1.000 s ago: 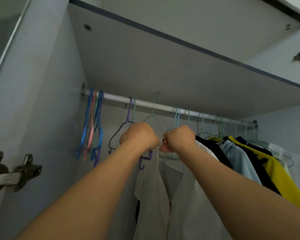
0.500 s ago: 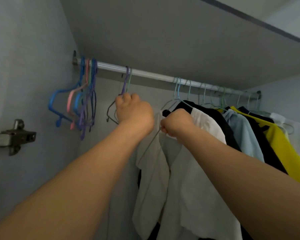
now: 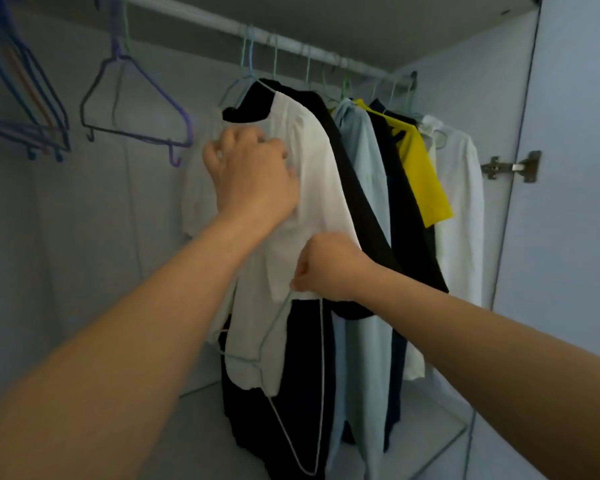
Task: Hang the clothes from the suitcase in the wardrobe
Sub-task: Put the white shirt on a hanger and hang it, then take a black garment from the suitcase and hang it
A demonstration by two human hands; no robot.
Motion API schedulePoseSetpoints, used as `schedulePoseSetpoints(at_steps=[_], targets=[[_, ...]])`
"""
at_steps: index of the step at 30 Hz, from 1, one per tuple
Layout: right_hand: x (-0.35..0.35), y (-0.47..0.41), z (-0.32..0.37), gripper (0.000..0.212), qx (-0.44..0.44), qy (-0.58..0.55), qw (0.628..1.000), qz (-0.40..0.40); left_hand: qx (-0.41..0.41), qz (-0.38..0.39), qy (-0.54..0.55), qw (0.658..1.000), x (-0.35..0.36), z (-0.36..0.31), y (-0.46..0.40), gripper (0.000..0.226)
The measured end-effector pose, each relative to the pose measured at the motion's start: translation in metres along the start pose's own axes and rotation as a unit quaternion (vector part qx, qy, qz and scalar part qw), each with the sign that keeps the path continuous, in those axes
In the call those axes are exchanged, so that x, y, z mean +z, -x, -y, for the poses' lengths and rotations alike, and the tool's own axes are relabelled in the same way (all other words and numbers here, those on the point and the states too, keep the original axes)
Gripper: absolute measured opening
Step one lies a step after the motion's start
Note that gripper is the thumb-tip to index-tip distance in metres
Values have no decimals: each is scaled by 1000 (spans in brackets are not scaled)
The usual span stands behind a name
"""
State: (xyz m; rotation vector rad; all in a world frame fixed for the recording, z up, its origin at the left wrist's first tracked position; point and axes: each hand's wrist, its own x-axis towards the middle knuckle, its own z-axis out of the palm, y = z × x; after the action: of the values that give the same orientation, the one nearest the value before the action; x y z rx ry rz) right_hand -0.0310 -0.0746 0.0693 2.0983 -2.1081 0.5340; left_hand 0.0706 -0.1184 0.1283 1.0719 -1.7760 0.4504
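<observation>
Two hands are at work on one garment. The left hand [image 3: 253, 174] lies with curled fingers against the upper front of the white shirt [image 3: 312, 174], bunching the cloth just below the collar; whether it pinches the fabric or only presses it cannot be told. The right hand [image 3: 326, 268], lower and to the right of the left, is closed in a fist on the shirt's lower edge, drawing it downward.

Above the left hand, the shirt hangs from a pale hanger [image 3: 246, 77] hooked on the rail [image 3: 291, 43]. To the right of both hands hang a black garment, a light blue shirt [image 3: 364, 188], a yellow shirt [image 3: 420, 174] and another white one. To the left of the left hand hang empty hangers [image 3: 136, 102].

Step in hand, as judged: straightening the hung shirt. The next move calls for releasing it and fetching another garment; the suitcase is not in view.
</observation>
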Motion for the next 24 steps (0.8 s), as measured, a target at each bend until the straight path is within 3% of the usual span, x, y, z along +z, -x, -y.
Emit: schedulePoseSetpoints(at_steps=[4,8,14,18,21,24], targets=[[-6,69,-59,30,44,2,998,34,13,-2,145,989,29,-56,63,35],[-21,157,-133,24,147,-60,986,53,-44,8,250,967,57,-123,150,40],[-40,312,-246,21,339,-159,926,-42,-84,172,327,925,89,-241,289,60],[-55,407,-300,9,459,-228,848,-132,-156,367,376,836,100,-311,360,86],[-68,475,-329,14,514,-272,788,-201,-209,469,409,754,105,-357,400,104],[-68,532,-352,20,563,-304,723,-260,-216,573,433,661,115,-393,434,96]])
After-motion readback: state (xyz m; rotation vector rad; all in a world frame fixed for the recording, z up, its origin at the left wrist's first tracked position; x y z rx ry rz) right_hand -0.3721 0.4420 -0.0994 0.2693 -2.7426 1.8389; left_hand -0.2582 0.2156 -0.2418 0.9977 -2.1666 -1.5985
